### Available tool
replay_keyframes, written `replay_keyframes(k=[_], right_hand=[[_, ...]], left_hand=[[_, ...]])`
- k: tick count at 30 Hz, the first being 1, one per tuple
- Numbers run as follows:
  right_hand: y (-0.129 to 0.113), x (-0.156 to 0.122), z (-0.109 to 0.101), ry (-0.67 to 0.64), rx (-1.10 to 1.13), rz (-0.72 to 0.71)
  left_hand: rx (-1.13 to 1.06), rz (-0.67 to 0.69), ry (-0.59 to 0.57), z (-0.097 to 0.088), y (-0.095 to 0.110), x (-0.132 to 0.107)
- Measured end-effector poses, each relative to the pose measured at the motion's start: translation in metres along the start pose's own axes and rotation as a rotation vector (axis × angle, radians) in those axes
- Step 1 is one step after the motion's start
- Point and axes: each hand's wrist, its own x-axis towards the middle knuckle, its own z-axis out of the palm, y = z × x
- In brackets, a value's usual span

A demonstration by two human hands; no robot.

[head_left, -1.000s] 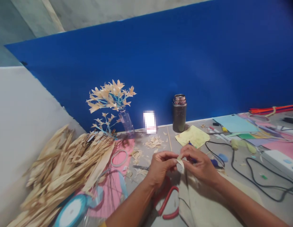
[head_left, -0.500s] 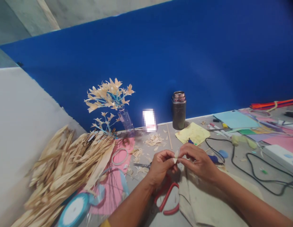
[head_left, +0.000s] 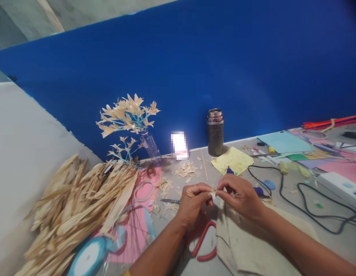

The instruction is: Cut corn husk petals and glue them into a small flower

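A small pale petal-shaped piece (head_left: 213, 194), like cut corn husk, is pinched between the fingertips of both hands. My left hand (head_left: 193, 201) grips its left side with fingers closed. From the right, my right hand (head_left: 239, 193) pinches the other side. Red-handled pliers (head_left: 206, 241) lie below my left hand, partly hidden by it. Scissors (head_left: 170, 201) rest just left of that hand. Beneath my right forearm is a folded beige cloth (head_left: 252, 241). A blue-handled tool (head_left: 258, 192), partly hidden, lies behind my right hand.
Dried husks (head_left: 71, 207) and a blue ribbon spool (head_left: 88, 257) lie left. Husk flowers (head_left: 126, 115) stand in a clear bottle (head_left: 150, 145). Cut petals (head_left: 186, 169) lie near a dark flask (head_left: 215, 134). A black cable (head_left: 304, 218) and power strip (head_left: 341, 191) are right.
Both hands keep hold of the petal piece, which has turned slightly between the fingertips. The whole view has shifted a little, so things appear slightly further left.
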Motion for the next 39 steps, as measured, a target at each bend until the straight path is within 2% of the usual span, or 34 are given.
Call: replay_keyframes(k=[9, 13, 16, 18, 21, 24, 27, 32, 35, 37, 39], right_hand=[[0.004, 0.0, -0.001, -0.011, -0.001, -0.059], [0.005, 0.001, -0.003, -0.043, -0.01, -0.05], [0.007, 0.0, -0.003, -0.083, -0.04, -0.048], [0.009, 0.0, -0.003, -0.111, -0.063, -0.047], [0.015, -0.002, -0.002, -0.114, -0.11, 0.01], [0.021, -0.003, -0.002, -0.082, -0.116, 0.129], [0.02, -0.002, -0.004, -0.074, -0.07, 0.199], [0.003, 0.0, -0.005, -0.159, 0.212, 0.267], [-0.007, 0.001, 0.0, -0.197, 0.256, 0.25], [-0.011, 0.0, 0.005, -0.191, 0.253, 0.273], [-0.013, -0.002, 0.007, -0.168, 0.251, 0.294]], left_hand=[[0.044, -0.019, -0.024, -0.001, 0.009, -0.001], [0.022, -0.056, -0.049, -0.002, 0.006, 0.0], [0.011, -0.06, 0.024, -0.002, 0.002, 0.001], [0.053, -0.004, 0.088, -0.002, 0.0, 0.003], [0.196, 0.167, 0.13, -0.004, -0.003, 0.004], [0.355, 0.328, 0.11, -0.007, -0.004, 0.003], [0.448, 0.368, 0.065, -0.008, 0.0, 0.0], [0.514, 0.361, 0.016, -0.012, 0.007, -0.009], [0.481, 0.349, 0.015, -0.014, 0.005, -0.015], [0.37, 0.25, 0.052, -0.015, 0.001, -0.017], [0.193, 0.078, 0.074, -0.015, -0.002, -0.017]])
